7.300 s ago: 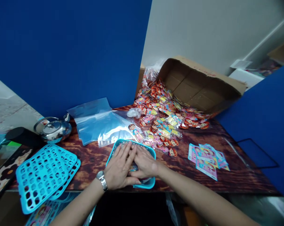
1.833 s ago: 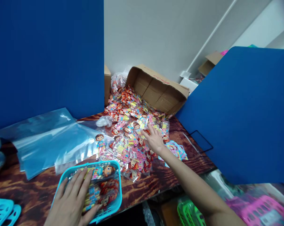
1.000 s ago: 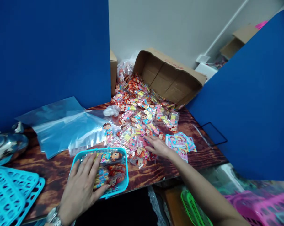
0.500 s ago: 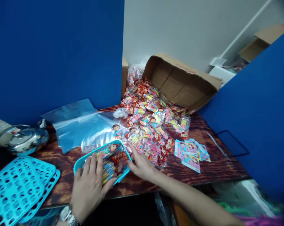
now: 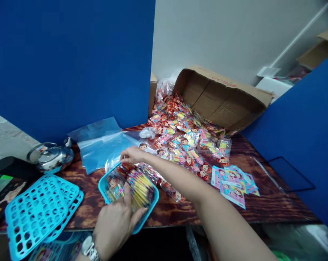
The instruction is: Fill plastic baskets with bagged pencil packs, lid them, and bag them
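Note:
A small blue plastic tray (image 5: 152,206) full of cartoon-figure packets (image 5: 138,185) sits at the table's near edge. My left hand (image 5: 116,223), with a watch on the wrist, grips the tray's near side, fingers lying over the packets and thumb at the rim. My right hand (image 5: 132,155) reaches across to the tray's far left corner, fingers curled down in a pinch where the tray meets the clear plastic bags (image 5: 98,145). What it pinches is hidden. A large heap of the same packets (image 5: 185,134) spills from a tipped cardboard box (image 5: 223,103).
Printed cards (image 5: 231,181) lie fanned to the right. Blue perforated lids (image 5: 37,210) are stacked at the left, behind them a steel kettle (image 5: 51,157) and a black object (image 5: 13,166). Blue partition boards (image 5: 71,61) stand to the left and right.
My right hand left the packet heap and crossed to the tray's far left corner. The tray has turned, and my left hand slid to its near edge. The view swung left.

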Motion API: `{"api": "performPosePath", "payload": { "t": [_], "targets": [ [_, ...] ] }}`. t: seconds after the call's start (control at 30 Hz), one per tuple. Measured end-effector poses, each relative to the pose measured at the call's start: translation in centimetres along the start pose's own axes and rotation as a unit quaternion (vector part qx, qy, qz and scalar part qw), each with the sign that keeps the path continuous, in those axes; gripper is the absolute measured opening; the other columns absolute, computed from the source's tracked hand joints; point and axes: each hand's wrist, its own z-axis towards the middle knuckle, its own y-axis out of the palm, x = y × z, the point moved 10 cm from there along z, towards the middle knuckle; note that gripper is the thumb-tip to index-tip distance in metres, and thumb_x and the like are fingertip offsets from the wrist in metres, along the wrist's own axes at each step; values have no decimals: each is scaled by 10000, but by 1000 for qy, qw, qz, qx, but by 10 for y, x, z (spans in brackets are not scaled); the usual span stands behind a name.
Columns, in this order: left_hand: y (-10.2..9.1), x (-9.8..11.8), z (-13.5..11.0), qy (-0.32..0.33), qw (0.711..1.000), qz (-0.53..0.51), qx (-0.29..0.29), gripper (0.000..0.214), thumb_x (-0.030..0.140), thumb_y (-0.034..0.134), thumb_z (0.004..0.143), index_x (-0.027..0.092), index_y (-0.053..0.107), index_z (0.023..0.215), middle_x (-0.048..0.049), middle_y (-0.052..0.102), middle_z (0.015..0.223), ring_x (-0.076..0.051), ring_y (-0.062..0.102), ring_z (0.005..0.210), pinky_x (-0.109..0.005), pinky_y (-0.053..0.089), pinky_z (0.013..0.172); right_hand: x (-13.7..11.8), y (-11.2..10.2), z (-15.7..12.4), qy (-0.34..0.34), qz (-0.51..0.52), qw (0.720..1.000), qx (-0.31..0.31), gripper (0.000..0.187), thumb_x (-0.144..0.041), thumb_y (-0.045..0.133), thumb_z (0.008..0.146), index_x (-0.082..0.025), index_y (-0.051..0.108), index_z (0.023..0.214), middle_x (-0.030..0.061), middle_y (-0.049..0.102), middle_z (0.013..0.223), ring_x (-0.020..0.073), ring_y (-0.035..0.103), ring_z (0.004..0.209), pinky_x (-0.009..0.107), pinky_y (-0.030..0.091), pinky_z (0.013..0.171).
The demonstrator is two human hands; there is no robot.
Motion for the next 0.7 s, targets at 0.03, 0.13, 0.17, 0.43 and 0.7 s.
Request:
{"api": "performPosePath", "payload": {
  "t": [0.03,0.13,0.17,0.43,0.7],
  "targets": [
    [1,1,-2,8,1000,-8,-6,601,464,328,938,34,383,1355,-122,682,736,-250,670,635,-311,487,531,-10,5,8,-24,6,999,-24,144,-246,655,808,-150,702,904,5,675,772,122,575,723,194,357,621],
    [3,-3,-10,39,999,-19,-9,536,414,336,945,66,404,1347,-103,688,713,-247,671,627,-316,494,533,-39,22,20,-84,26,992,-87,114,-222,652,808,-164,700,893,-35,662,743,87,556,681,162,353,594],
    [0,-6,-13,50,999,-18,2,505,408,328,947,96,437,1329,-96,690,719,-243,670,627,-317,496,535,-47,27,20,-97,34,989,-104,129,-229,635,823,-165,696,917,-41,661,746,80,553,670,155,356,586],
    [-41,2,-10,316,924,-17,214,1030,832,382,673,171,226,1447,-168,340,1454,-400,269,1327,-589,213,1050,-24,-2,-26,-38,158,985,56,303,-334,489,915,-196,589,1165,21,675,979,137,615,874,206,436,724],
    [2,0,-1,328,921,-7,209,870,675,417,810,177,137,1465,-133,429,1400,-304,368,1267,-471,189,1075,9,5,-152,69,137,972,178,411,-368,489,902,-212,492,1282,84,612,1185,196,601,991,334,454,861]
  ]
}}
